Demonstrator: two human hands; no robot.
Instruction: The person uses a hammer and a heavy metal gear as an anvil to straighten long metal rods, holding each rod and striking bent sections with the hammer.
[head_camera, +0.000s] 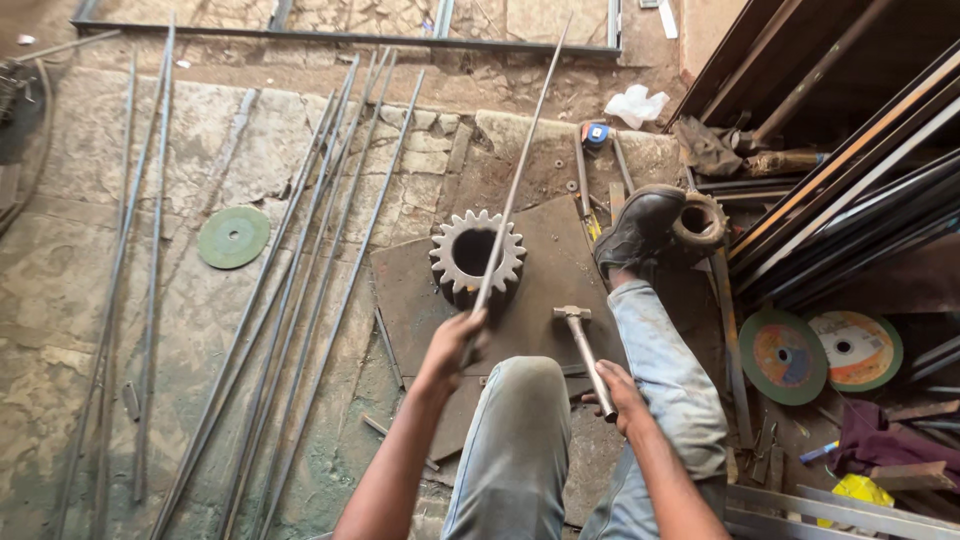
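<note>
left hand (455, 345) grips a long rod (515, 180) laid over a gear (477, 257), right hand (620, 395) grips a hammer (585, 350); a glancing blow could kick the rod loose.

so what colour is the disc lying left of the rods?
Green, with a small centre hole; the disc lies flat on the stone floor, clearest in the head view.

Person seen from above, head cam view. Both forearms bare, no sleeves, no gloves, no watch or rings visible on left hand (455, 340) or right hand (622, 392). Legs in faded light-blue jeans (520, 440), worn & dusty w/ grey smudges, fabric creased at knees. One foot visible, in a dark brown/black leather shoe (640, 228), scuffed, rounded toe. Other foot out of view.
</note>
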